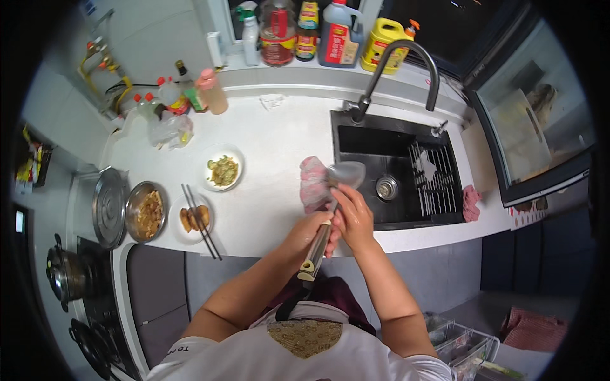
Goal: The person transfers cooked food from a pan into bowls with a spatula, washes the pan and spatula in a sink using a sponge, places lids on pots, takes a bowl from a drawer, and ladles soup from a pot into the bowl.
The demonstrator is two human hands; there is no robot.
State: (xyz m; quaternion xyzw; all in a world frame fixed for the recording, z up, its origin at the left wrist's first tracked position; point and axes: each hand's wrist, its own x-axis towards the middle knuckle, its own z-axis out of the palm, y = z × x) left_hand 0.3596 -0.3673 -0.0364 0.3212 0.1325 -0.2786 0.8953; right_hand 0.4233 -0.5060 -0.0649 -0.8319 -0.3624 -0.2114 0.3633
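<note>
Over the counter's front edge, my left hand is wrapped around the handle of a metal wok spatula. The handle's end hangs toward my body, and the broad shiny head points away from me at the sink's left rim. Higher up on the same tool, my right hand closes its fingers around the shaft just below the head. Beside the head on the left lies a crumpled pink and white cloth, partly behind my left hand. The black sink is right of both hands, with a dark faucet arching over it.
Left on the counter are a white bowl of chopped food, a plate with browned pieces and chopsticks, a metal bowl and a lid. Bottles stand behind. A pink cloth lies right of the sink.
</note>
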